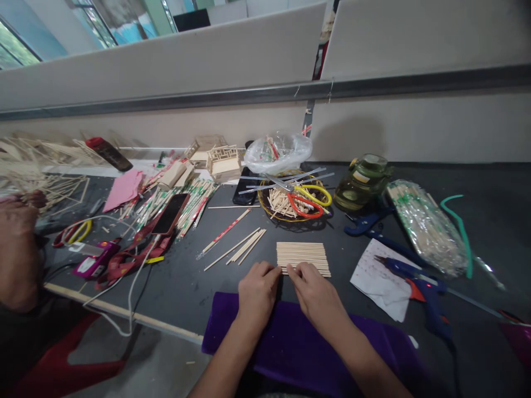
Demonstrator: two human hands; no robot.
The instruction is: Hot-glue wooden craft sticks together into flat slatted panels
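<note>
A flat row of several wooden sticks (pixel 302 254) lies side by side on the dark table (pixel 489 232). My left hand (pixel 257 290) rests at the row's near left corner, fingertips touching the sticks. Just right of it, my right hand (pixel 317 293) presses fingertips on the near edge of the same row. Neither hand holds anything. Both forearms lie over a purple cloth (pixel 290 342) at the table's front edge. A few loose sticks (pixel 240 247) lie to the left of the row.
A basket (pixel 290 216) with short sticks and scissors (pixel 302 190) stands behind the row. A blue glue gun (pixel 418 284) on white paper (pixel 381 284), a green glass jar (pixel 363 185) and bagged chopsticks (pixel 423 226) lie right. Another person's hand (pixel 16 243), a phone (pixel 170 213) and wooden models (pixel 224 160) are left.
</note>
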